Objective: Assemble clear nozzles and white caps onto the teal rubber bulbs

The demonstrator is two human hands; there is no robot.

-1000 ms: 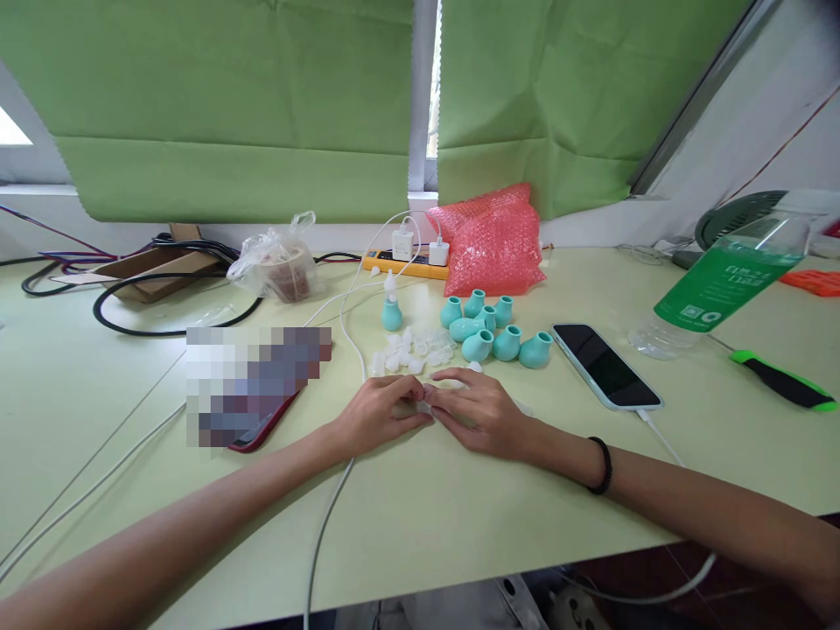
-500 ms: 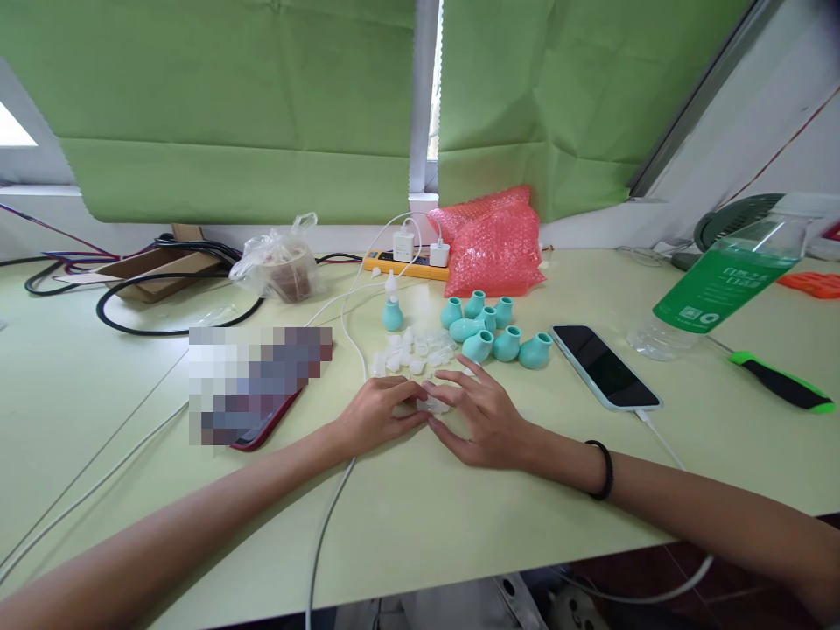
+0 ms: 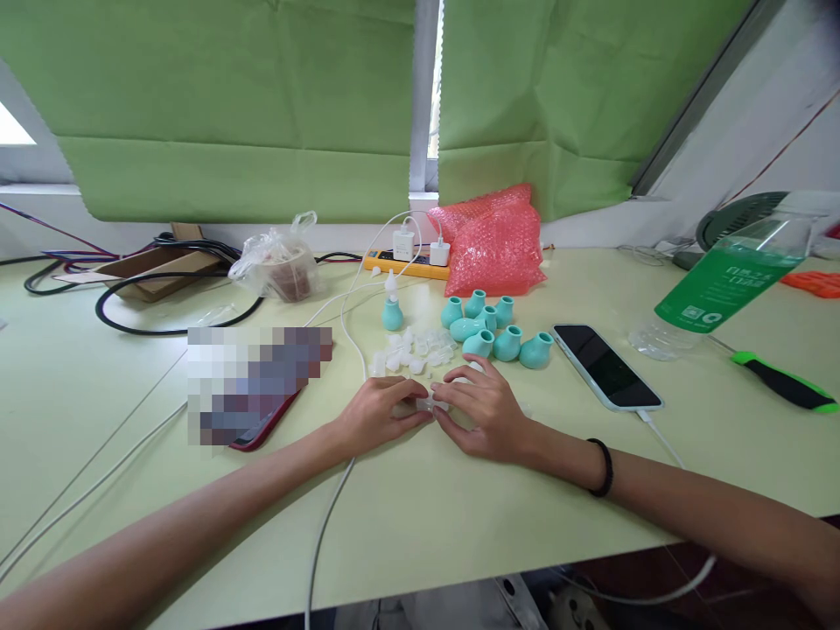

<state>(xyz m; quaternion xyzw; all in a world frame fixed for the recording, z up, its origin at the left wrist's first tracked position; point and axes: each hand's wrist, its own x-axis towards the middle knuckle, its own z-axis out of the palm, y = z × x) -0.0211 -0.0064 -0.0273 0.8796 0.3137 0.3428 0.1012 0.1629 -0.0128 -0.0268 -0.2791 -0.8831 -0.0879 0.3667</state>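
Observation:
Between my two hands, low over the table, is a small clear plastic piece point(image 3: 430, 404). My left hand point(image 3: 379, 413) is closed on its left end, thumb and fingers pinching. From the other side, my right hand point(image 3: 484, 411) pinches the right end with thumb and fingertips. The fingers hide much of the piece. Just beyond lies a loose pile of small translucent plastic parts point(image 3: 420, 348). Several teal rubber bulbs point(image 3: 507, 344) with open necks sit behind my right hand. One teal bulb point(image 3: 392, 316), topped by a white nozzle, stands upright behind the pile.
A phone point(image 3: 607, 367) lies on the right, near a tilted water bottle point(image 3: 725, 280) and a green-black handle point(image 3: 784, 382). A red-edged phone point(image 3: 279, 416), partly blurred, is left. White cables cross the table point(image 3: 420, 525). Behind are a power strip point(image 3: 420, 268) and pink bubble wrap point(image 3: 495, 249).
My right hand has shifted slightly up and right, its fingers more curled. The left hand stays nearly in place. The clear piece remains between them.

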